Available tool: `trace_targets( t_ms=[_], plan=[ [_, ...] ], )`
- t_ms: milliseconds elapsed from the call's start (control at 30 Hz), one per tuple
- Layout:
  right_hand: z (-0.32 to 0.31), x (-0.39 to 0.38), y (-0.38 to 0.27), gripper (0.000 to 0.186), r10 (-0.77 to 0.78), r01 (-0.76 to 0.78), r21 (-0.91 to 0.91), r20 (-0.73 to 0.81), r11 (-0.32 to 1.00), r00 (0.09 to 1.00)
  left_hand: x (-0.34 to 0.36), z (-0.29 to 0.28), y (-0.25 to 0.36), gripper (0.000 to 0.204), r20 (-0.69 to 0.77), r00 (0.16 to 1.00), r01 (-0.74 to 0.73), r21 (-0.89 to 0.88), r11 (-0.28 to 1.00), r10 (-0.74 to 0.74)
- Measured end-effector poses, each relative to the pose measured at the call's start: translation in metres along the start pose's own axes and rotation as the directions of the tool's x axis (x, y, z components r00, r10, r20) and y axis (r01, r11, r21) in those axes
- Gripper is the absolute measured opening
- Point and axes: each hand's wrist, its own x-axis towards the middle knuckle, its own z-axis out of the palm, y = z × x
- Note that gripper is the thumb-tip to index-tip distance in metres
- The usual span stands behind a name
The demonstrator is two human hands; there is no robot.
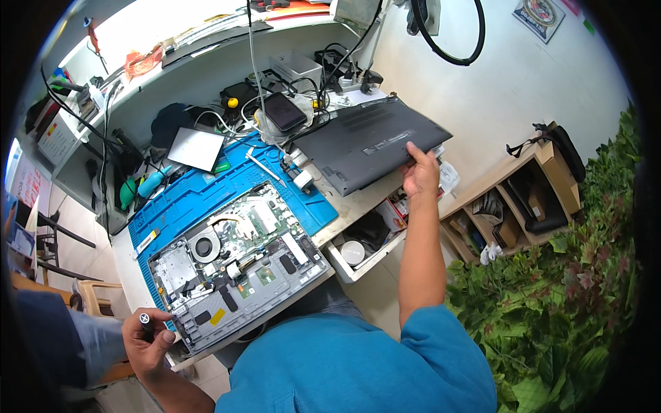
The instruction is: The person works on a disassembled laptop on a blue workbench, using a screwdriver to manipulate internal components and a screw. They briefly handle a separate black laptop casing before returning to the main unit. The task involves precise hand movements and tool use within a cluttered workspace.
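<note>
My right hand [421, 171] grips the near right edge of a dark grey laptop bottom cover [372, 141], thumb on top and fingers underneath. The cover is tilted over the right side of the bench. The opened laptop [241, 268] lies on a blue repair mat [155, 237], its fan, circuit board and cables exposed. At the laptop's near left corner, my left hand [148, 344] is closed around a slim black tool, seemingly a screwdriver [145, 325], with its round, cross-marked end up. Its tip is hidden.
An open drawer [365, 255] juts out below the cover. A phone [284, 111], cables and a white flat piece [195, 149] crowd the back of the bench. Right stand a wooden shelf unit [509, 199] and leafy greenery [551, 310]. Another person's leg [96, 341] shows at left.
</note>
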Motion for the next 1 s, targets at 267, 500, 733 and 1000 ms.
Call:
trace_targets(
  t_ms=[267, 500, 733, 1000],
  plan=[
    [-0.018, -0.018, -0.095, 0.035, -0.276, 0.271, -0.131, -0.019, 0.954, 0.961, -0.005, -0.004, -0.004, 0.043, -0.007, 1.000, -0.009, 0.044, 0.999, 0.009],
    [-0.020, -0.139, -0.117, 0.049, -0.080, 0.072, 0.041, 0.241, 0.997, 0.967, 0.000, 0.017, 0.009, 0.035, 0.080, 0.989, 0.134, -0.124, 0.983, -0.124],
    [0.077, -0.279, 0.000, 0.046, 0.151, -0.253, 0.118, 0.541, 0.960, 0.827, 0.006, 0.066, 0.023, 0.067, 0.012, 0.996, 0.093, -0.239, 0.967, -0.092],
    [0.103, -0.247, 0.038, 0.059, 0.178, -0.471, 0.250, 0.700, 0.846, 0.692, 0.002, 0.010, 0.002, 0.064, -0.380, 0.916, 0.002, -0.316, 0.949, -0.128]
  ],
)
